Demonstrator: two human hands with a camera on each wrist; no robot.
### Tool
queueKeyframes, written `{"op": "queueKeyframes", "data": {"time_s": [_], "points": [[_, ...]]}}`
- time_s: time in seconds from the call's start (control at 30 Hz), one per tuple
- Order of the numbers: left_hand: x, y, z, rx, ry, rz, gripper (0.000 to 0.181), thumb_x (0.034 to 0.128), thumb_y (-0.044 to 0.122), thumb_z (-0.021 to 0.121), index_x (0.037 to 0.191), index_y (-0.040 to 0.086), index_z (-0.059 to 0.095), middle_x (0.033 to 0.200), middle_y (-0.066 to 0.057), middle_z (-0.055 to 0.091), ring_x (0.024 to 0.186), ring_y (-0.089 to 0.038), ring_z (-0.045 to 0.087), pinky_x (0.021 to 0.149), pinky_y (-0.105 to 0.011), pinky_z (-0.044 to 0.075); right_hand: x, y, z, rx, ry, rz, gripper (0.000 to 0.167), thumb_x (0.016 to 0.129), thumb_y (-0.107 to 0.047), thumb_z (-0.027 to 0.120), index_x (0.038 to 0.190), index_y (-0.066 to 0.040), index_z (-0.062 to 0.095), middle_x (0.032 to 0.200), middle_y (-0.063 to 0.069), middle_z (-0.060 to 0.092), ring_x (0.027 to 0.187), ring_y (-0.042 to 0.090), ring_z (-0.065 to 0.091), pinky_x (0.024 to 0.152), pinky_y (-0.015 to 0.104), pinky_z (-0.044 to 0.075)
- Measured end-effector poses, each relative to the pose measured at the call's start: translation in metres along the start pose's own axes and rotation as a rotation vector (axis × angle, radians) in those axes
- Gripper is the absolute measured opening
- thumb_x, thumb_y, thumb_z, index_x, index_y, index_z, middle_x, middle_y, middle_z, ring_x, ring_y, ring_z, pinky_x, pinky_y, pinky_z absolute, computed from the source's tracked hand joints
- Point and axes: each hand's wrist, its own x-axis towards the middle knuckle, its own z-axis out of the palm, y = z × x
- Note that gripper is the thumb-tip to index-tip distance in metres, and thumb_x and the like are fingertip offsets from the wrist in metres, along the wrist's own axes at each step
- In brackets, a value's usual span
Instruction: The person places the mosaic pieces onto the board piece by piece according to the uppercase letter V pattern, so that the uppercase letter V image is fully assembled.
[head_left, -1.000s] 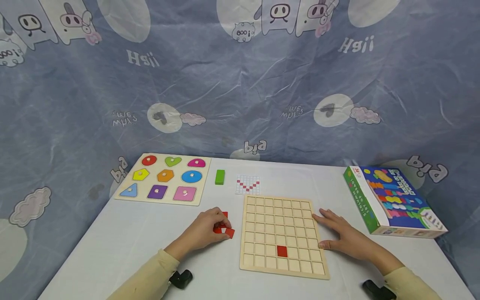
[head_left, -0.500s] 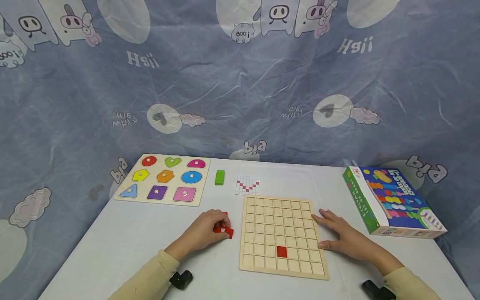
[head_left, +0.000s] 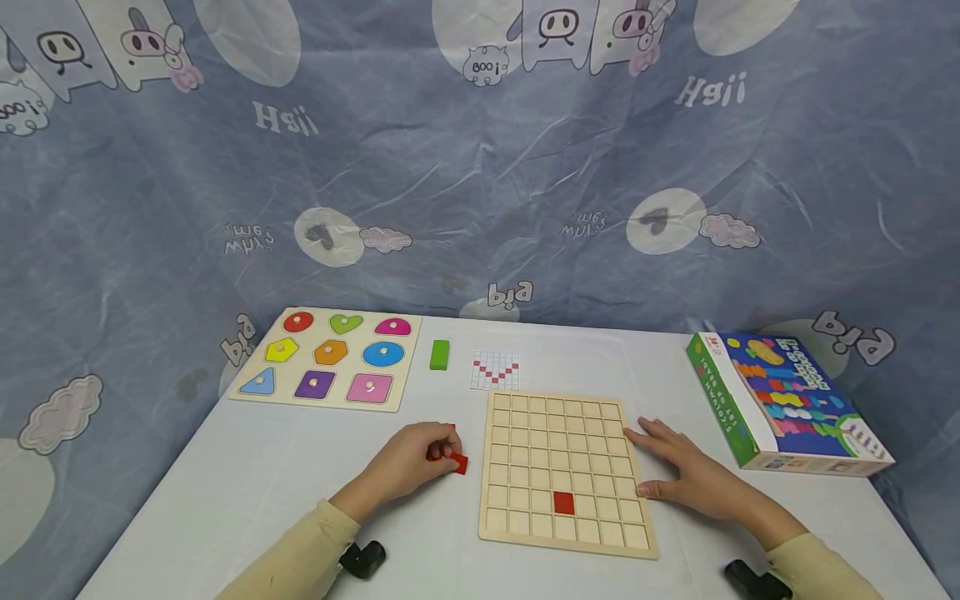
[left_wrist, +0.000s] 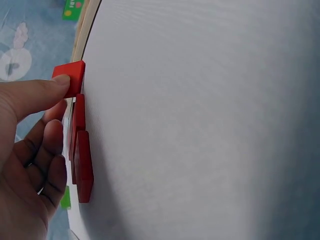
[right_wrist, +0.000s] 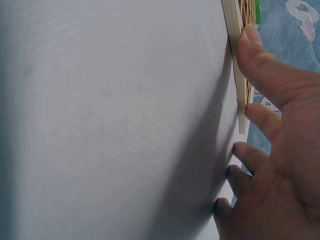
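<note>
On the white table (head_left: 225, 517), one red square (head_left: 564, 503) sits in the wooden board (head_left: 538, 457)

From far off, I watch the work, and I think only a little is done. That square fills a middle space, one row up from the near edge. All the other spaces look bare. Just past the board is a small card (head_left: 495, 370) with a red V on it, so I guess most of the V is left to make.

The left hand (head_left: 411, 454) pinches a red tile (left_wrist: 75, 75), just left of the board. More red tiles (left_wrist: 84, 167) lie by it, but I can't count them all. The right hand (head_left: 690, 475) has its fingers spread and grips nothing. Its thumb and pointer touch the board's right side.

At the back left I see a shape puzzle (head_left: 285, 381) with a green block (head_left: 439, 355) beside it. A bright box (head_left: 787, 400) lies at the right. Behind everything hangs a blue-gray cloth (head_left: 480, 167) with clouds (head_left: 730, 232) printed on it.
</note>
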Motion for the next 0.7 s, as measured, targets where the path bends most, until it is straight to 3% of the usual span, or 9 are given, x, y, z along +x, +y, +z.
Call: {"op": "queueKeyframes", "data": {"time_s": [0.7], "points": [[0.0039,0.0065,-0.0002,-0.120,0.082,-0.066,0.016,0.0901,0.011,0.078,0.098,0.024,0.072,0.085,0.012,0.061,0.079,-0.010,0.059,0.072,-0.023,0.054,-0.0015,-0.0002,-0.0004,0.012,0.003,-0.012,0.086,0.083,-0.054,0.076,0.155,-0.020,0.044,0.163,0.026,0.022,0.146,0.058,0.014,0.105,0.080,0.017]]}}
